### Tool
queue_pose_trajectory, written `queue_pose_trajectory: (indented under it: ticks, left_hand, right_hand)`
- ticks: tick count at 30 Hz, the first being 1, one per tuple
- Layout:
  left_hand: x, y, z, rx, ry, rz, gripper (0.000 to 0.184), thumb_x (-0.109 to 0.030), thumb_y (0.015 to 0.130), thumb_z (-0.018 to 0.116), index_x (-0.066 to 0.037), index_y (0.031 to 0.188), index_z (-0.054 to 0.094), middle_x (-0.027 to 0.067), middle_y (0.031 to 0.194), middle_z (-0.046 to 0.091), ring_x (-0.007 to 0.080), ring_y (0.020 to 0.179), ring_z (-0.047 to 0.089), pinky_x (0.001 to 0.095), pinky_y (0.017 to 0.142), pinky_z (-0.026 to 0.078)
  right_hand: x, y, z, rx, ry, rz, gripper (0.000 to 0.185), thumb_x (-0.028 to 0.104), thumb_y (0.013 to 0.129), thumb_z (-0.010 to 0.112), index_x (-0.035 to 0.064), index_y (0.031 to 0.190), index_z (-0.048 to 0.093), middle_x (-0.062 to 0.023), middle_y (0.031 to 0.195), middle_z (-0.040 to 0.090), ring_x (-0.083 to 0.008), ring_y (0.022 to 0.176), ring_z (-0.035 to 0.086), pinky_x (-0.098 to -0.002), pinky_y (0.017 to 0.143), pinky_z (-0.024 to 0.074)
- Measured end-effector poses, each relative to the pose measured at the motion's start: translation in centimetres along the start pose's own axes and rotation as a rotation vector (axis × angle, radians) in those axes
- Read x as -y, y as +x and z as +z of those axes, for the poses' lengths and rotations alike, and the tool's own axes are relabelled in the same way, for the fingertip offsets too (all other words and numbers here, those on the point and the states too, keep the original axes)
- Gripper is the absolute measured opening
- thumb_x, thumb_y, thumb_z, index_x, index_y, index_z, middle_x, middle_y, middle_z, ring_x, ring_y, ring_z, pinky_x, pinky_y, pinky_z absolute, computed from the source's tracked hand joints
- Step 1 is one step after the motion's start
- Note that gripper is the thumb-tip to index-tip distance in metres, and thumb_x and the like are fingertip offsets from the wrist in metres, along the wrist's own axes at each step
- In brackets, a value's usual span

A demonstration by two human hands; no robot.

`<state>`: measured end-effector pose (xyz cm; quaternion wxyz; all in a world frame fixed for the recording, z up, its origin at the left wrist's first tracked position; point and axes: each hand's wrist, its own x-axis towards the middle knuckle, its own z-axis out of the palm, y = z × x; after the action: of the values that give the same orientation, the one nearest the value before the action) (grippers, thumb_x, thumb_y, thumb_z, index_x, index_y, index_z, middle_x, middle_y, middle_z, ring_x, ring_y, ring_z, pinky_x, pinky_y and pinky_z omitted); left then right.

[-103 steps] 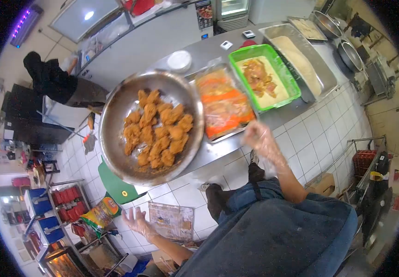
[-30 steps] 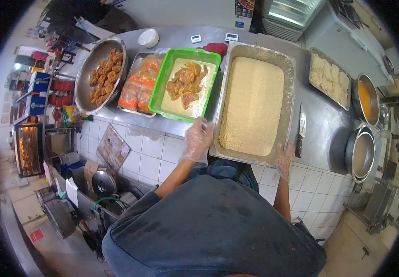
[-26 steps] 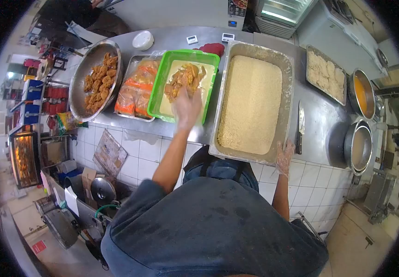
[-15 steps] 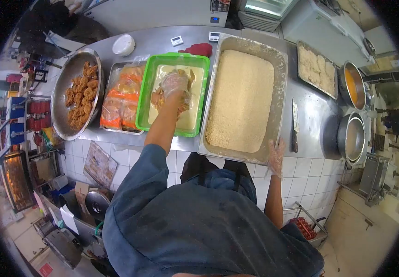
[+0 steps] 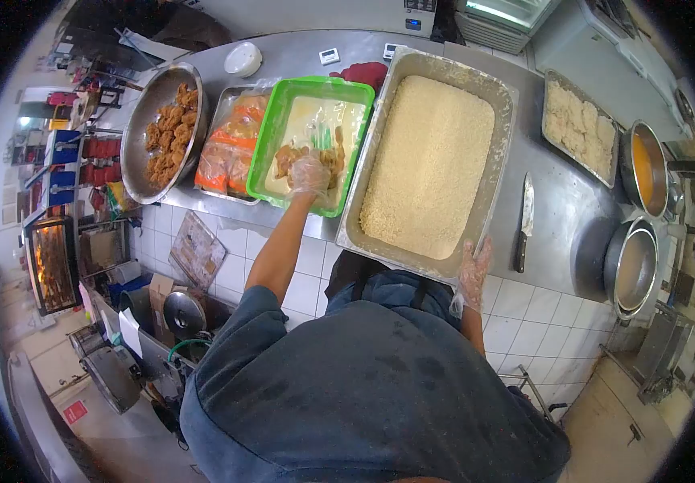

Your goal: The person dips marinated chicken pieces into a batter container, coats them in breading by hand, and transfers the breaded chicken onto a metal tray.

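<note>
My left hand (image 5: 309, 175), in a clear plastic glove, is down in the green tub (image 5: 254, 171) among batter-coated meat pieces (image 5: 289, 159). Its fingers point into the pale batter (image 5: 303, 113) and are largely hidden by the glove and the meat, so their grip does not show. To the right stands a large metal pan (image 5: 502, 121) of pale breading crumbs (image 5: 432, 165). At that pan's near right corner, my gloved right hand (image 5: 472, 274) rests against the rim, with fingers stretched out and apart and nothing in them.
Fried pieces (image 5: 172, 133) fill part of a metal bowl (image 5: 134, 161) at left, beside bagged orange-tinted food (image 5: 230, 149). A knife (image 5: 526, 217) lies right of the crumb pan. Farther right are a tray of breaded pieces (image 5: 579, 121), a bowl of orange liquid (image 5: 645, 169) and stacked bowls (image 5: 633, 270).
My left hand has drawn back from the middle of the tub toward its near side, among the meat pieces. My right hand stays at the crumb pan's corner. The camera view has shifted.
</note>
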<state>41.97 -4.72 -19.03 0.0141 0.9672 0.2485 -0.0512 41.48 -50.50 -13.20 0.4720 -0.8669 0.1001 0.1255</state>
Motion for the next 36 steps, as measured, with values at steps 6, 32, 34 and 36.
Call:
queue_pose_trajectory:
  ticks: [6,32,34,36]
  left_hand:
    - [0.4,-0.3,-2.8,-0.185,-0.697,-0.071,0.038,-0.017,0.086,0.07,-0.002,0.121,0.062,0.0166,0.099,0.07,0.0289,0.09,0.069,0.0457,0.082,0.054]
    - [3.0,12.5,-2.5,-0.297,0.064,0.229,0.031,-0.026,0.087,0.063,-0.013,0.115,0.07,0.0144,0.094,0.074,0.0336,0.083,0.072,0.046,0.075,0.058]
    - [3.4,15.0,-1.2,0.059,0.28,0.22,0.032,-0.024,0.088,0.061,-0.01,0.115,0.071,0.0164,0.1,0.074,0.0315,0.088,0.072,0.042,0.078,0.058]
    - [3.3,15.5,-1.5,0.016,0.209,0.2,0.029,-0.024,0.087,0.061,-0.008,0.108,0.073,0.0167,0.1,0.074,0.0314,0.089,0.072,0.0427,0.08,0.058]
  right_hand:
    - [-1.1,0.4,0.1,0.008,-0.054,-0.068,0.068,0.034,0.1,0.057,-0.0071,0.149,0.034,-0.0307,0.151,0.036,-0.0425,0.142,0.032,-0.0481,0.118,0.0239]
    - [-1.9,0.9,0.2,0.026,0.023,-0.09,0.073,0.037,0.1,0.058,-0.0083,0.151,0.029,-0.0313,0.153,0.033,-0.0441,0.142,0.034,-0.0446,0.117,0.0283]
    - [-6.7,1.8,0.6,-0.002,-0.16,-0.235,0.071,0.035,0.1,0.058,-0.0088,0.149,0.031,-0.0316,0.152,0.034,-0.0447,0.142,0.033,-0.0441,0.117,0.0284]
    - [-8.2,1.7,0.5,-0.022,-0.327,-0.305,0.069,0.034,0.1,0.058,-0.0092,0.148,0.033,-0.0319,0.152,0.035,-0.0452,0.142,0.034,-0.0439,0.117,0.0293]
